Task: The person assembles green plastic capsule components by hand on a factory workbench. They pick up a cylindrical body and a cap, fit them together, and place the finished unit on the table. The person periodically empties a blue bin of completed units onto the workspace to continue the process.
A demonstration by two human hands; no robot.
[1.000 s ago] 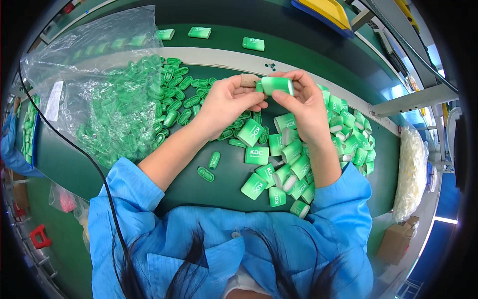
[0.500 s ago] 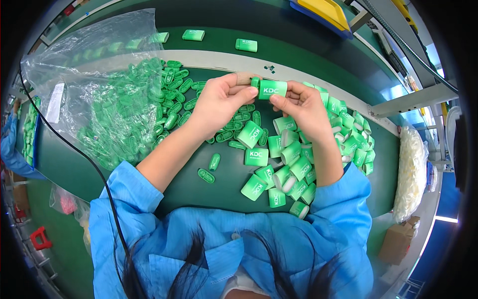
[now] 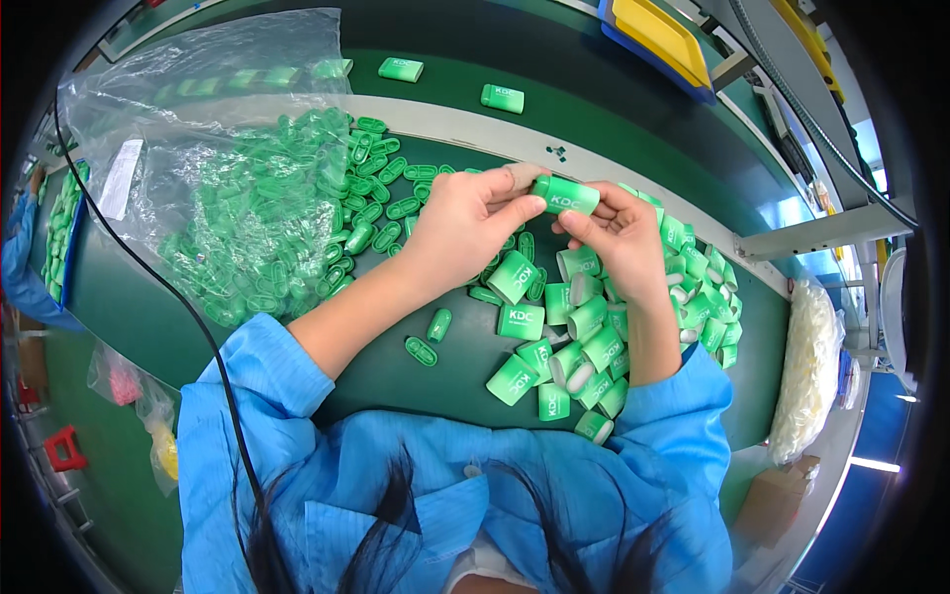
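Between both hands, above the far part of the work table, is a small flat green-and-white case with lettering on its face. My right hand pinches its right end between thumb and fingers. Pressed to the case's left end is a darker green oval cap, gripped by the thumb and fingers of my left hand. Many similar cases lie heaped beneath and beside my right hand. Loose green oval caps spread out left of my left hand, and a pair lies apart nearer my body.
A clear plastic bag covers much of the cap heap at left. Beyond a pale rail, several cases sit in a row on a green belt. A black cable hangs across the left. A yellow tray is at the far right.
The gap between cap and case has closed; the cap now sits against the case's end. The case has tilted, its right end lower. The whole view has shifted slightly.
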